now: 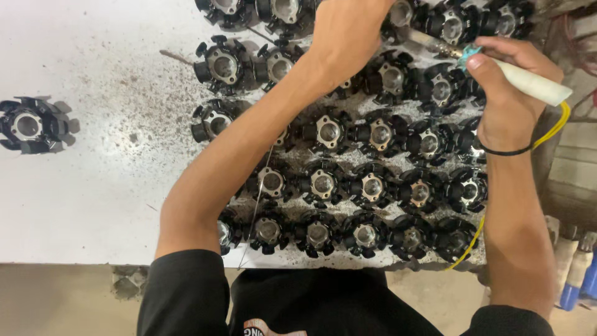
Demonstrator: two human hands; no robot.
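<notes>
Several black star-shaped stator cores with metal hubs lie in rows on a white worktable. My right hand grips a white-handled soldering iron with a yellow cord, its metal tip pointing left toward the top row. My left hand reaches across the rows to the far parts; I cannot see its fingers or what they touch. A thin wire runs down from under my left forearm to the table's near edge.
One black core sits apart at the far left of the table. The tabletop is speckled with dark debris. Blue and white containers stand on the floor at the lower right.
</notes>
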